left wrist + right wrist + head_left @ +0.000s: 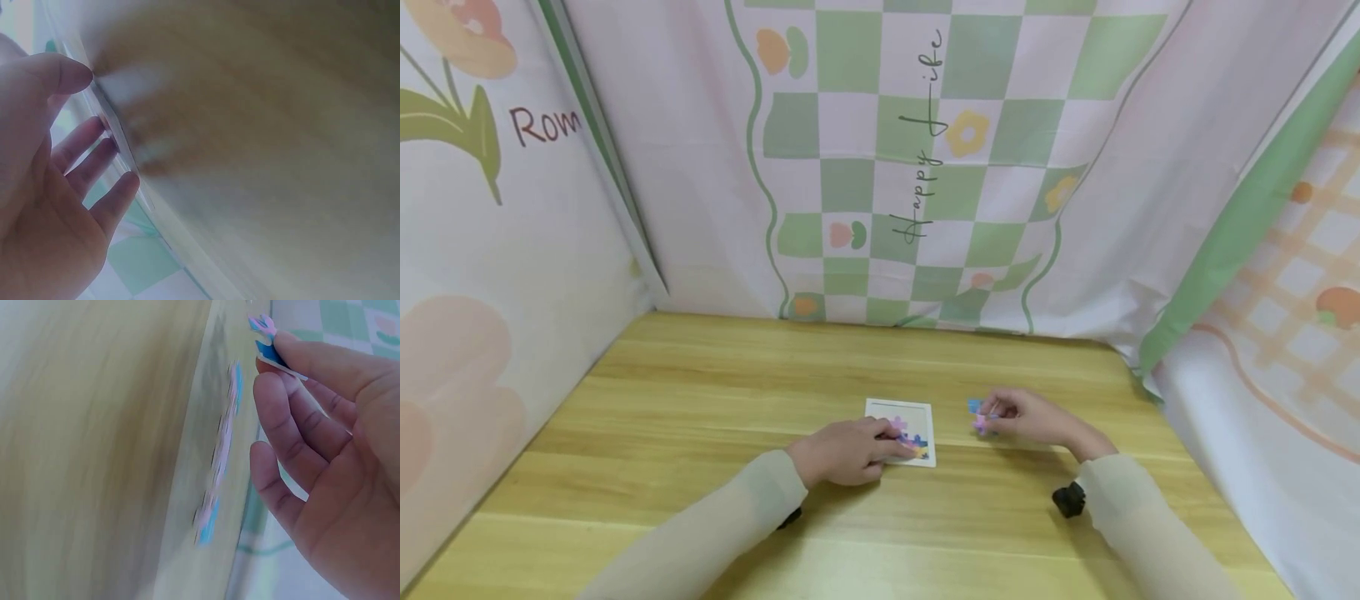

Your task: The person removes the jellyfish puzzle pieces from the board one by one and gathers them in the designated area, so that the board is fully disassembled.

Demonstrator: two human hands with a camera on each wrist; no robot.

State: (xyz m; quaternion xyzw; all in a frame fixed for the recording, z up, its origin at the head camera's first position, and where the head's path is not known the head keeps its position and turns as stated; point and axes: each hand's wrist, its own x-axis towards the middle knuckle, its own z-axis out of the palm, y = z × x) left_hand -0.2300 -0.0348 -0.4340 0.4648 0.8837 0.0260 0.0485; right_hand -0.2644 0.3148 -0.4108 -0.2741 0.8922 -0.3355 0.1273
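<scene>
A white square puzzle tray (931,417) lies on the table in the head view, with several colourful pieces (917,442) in its near part. My left hand (846,452) rests on the tray's near left side, its fingers extended over the pieces. In the left wrist view, the thumb and fingertips (128,181) are at the tray's edge. My right hand (1033,417) is to the right of the tray and pinches a blue and pink puzzle piece (272,355) between thumb and fingers, raised above the table. Loose pink and blue pieces (223,447) lie beneath it.
The wooden table (737,367) runs back to a hanging cloth (895,192) with green checks. Printed cloths also stand at the left (490,250) and right (1285,267) sides. Each wrist bears a dark device, the right one (1069,500) plainly visible.
</scene>
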